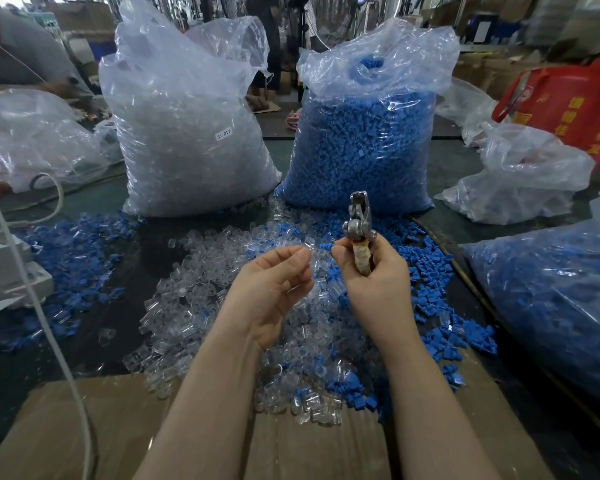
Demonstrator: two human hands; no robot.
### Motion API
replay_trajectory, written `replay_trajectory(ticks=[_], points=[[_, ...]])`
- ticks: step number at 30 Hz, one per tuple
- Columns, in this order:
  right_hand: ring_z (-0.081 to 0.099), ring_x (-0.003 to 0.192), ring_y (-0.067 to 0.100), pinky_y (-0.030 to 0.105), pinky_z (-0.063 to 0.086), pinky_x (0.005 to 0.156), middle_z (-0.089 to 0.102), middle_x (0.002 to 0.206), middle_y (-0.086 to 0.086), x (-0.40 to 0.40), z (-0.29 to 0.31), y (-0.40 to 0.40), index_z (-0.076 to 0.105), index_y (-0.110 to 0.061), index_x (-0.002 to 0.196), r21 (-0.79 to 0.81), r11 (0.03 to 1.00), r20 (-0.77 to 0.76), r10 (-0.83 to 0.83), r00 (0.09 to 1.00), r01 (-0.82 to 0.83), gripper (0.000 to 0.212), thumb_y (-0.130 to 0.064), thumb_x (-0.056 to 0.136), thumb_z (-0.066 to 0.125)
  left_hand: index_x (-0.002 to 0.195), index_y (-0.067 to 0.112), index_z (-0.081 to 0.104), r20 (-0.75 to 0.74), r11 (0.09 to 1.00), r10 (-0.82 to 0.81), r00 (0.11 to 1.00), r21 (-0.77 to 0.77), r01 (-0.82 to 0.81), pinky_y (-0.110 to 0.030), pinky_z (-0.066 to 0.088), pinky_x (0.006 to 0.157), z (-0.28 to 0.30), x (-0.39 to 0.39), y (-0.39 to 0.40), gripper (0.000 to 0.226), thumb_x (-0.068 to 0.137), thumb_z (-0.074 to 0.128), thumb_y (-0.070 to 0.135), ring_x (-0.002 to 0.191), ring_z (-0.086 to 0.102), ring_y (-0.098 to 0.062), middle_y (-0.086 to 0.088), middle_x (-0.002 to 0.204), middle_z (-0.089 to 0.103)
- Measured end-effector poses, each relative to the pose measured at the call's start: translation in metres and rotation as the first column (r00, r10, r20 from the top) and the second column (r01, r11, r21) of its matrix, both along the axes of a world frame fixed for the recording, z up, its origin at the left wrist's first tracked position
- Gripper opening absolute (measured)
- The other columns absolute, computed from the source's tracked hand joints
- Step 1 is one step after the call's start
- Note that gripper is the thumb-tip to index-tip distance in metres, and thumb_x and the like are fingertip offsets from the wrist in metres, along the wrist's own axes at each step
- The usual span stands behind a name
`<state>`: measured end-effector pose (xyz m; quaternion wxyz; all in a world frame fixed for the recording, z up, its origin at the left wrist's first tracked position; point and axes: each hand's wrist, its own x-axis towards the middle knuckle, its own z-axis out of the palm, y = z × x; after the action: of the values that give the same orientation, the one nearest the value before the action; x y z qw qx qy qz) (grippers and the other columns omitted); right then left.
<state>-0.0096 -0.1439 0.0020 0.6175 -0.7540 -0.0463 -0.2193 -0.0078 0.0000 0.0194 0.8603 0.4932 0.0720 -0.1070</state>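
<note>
Hold the tool [359, 216] steady in your gripping right hand [371, 271], mid-frame. Your left hand [274, 282] curls; pinching anything? Cannot tell.

Single head-worn camera (wide-angle); faces forward and down onto the table [146, 265]; left hand [274, 282] and right hand [371, 271] near, at centre; clear bag [187, 133] at 11 o'clock, blue bag [361, 143] at 1 o'clock, farther off.

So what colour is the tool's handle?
The tool handle has a cream wrapping; the head view shows it best.
</note>
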Motion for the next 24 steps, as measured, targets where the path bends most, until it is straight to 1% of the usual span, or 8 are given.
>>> replay_trajectory(ticks=[6,9,10,13,15,18,20,24], points=[[0.062,0.075,0.001,0.012,0.047,0.066,0.068,0.086,-0.011,-0.0020,0.0008,0.0006,0.064,-0.022,0.090,0.024,0.998,-0.015,0.050,0.999,-0.050,0.006,-0.017,0.094,0.066,0.083,0.009,0.068,0.004,0.999,-0.048,0.999,0.012,0.047,-0.021,0.058,0.061,0.0038,-0.0036,-0.0022,0.019,0.066,0.072,0.018,0.061,0.065,-0.009,-0.003,0.069,0.069],[0.062,0.075,0.003,0.013,0.048,0.067,0.068,0.084,-0.005,-0.0027,0.0002,0.0010,0.065,-0.017,0.092,0.020,0.997,-0.006,0.070,0.998,-0.069,0.002,-0.016,0.094,0.065,0.084,0.008,0.068,-0.008,0.998,-0.066,0.998,0.001,0.066,-0.022,0.057,0.062,0.0037,-0.0046,-0.0023,0.018,0.070,0.070,0.017,0.064,0.065,-0.010,-0.005,0.073,0.069],[0.061,0.073,0.006,0.017,0.049,0.066,0.066,0.082,-0.003,-0.0027,-0.0003,0.0010,0.063,-0.018,0.090,0.010,0.998,-0.013,0.061,0.998,-0.061,0.005,-0.017,0.094,0.065,0.086,0.007,0.067,-0.005,0.997,-0.073,0.997,-0.009,0.073,-0.022,0.057,0.063,0.0037,-0.0047,-0.0023,0.016,0.072,0.069,0.016,0.065,0.066,-0.010,-0.005,0.075,0.070],[0.060,0.072,0.015,0.038,0.052,0.069,0.063,0.075,0.000,-0.0015,-0.0037,0.0005,0.059,-0.021,0.086,-0.065,0.998,-0.049,-0.004,0.999,0.001,0.010,-0.024,0.094,0.064,0.089,0.008,0.064,0.001,0.993,-0.089,0.996,-0.072,0.088,-0.027,0.059,0.070,0.0037,-0.0052,-0.0009,0.010,0.079,0.065,0.012,0.074,0.072,-0.013,-0.008,0.083,0.074],[0.059,0.070,0.016,0.043,0.051,0.067,0.062,0.072,-0.002,-0.0011,-0.0050,0.0003,0.058,-0.021,0.085,-0.080,0.996,-0.052,-0.049,0.997,0.045,0.012,-0.027,0.094,0.063,0.088,0.009,0.063,-0.002,0.988,-0.102,0.995,-0.114,0.101,-0.030,0.060,0.074,0.0038,-0.0055,0.0005,0.012,0.077,0.065,0.013,0.079,0.074,-0.017,-0.012,0.091,0.075],[0.060,0.069,0.011,0.032,0.051,0.065,0.065,0.078,-0.005,-0.0009,-0.0043,0.0000,0.058,-0.024,0.083,-0.044,0.996,-0.035,-0.082,0.996,0.080,0.011,-0.028,0.093,0.062,0.088,0.009,0.063,0.000,0.986,-0.103,0.995,-0.130,0.102,-0.028,0.060,0.073,0.0035,-0.0051,0.0015,0.012,0.077,0.065,0.013,0.082,0.074,-0.016,-0.013,0.099,0.075],[0.059,0.069,0.011,0.029,0.050,0.063,0.065,0.081,-0.006,-0.0011,-0.0038,-0.0007,0.059,-0.024,0.083,-0.042,0.996,-0.029,-0.085,0.996,0.084,0.012,-0.027,0.094,0.063,0.090,0.008,0.064,-0.002,0.988,-0.084,0.996,-0.130,0.083,-0.026,0.060,0.071,0.0033,-0.0045,0.0013,0.015,0.077,0.066,0.013,0.082,0.073,-0.015,-0.012,0.100,0.075],[0.059,0.069,0.007,0.017,0.047,0.060,0.065,0.083,-0.006,-0.0028,-0.0014,-0.0001,0.061,-0.023,0.086,-0.020,1.000,-0.021,-0.025,0.999,0.024,0.009,-0.022,0.095,0.064,0.089,0.005,0.065,0.006,0.991,-0.071,0.997,-0.115,0.071,-0.026,0.061,0.073,0.0046,-0.0047,0.0011,0.016,0.075,0.065,0.013,0.082,0.074,-0.015,-0.014,0.097,0.075]])
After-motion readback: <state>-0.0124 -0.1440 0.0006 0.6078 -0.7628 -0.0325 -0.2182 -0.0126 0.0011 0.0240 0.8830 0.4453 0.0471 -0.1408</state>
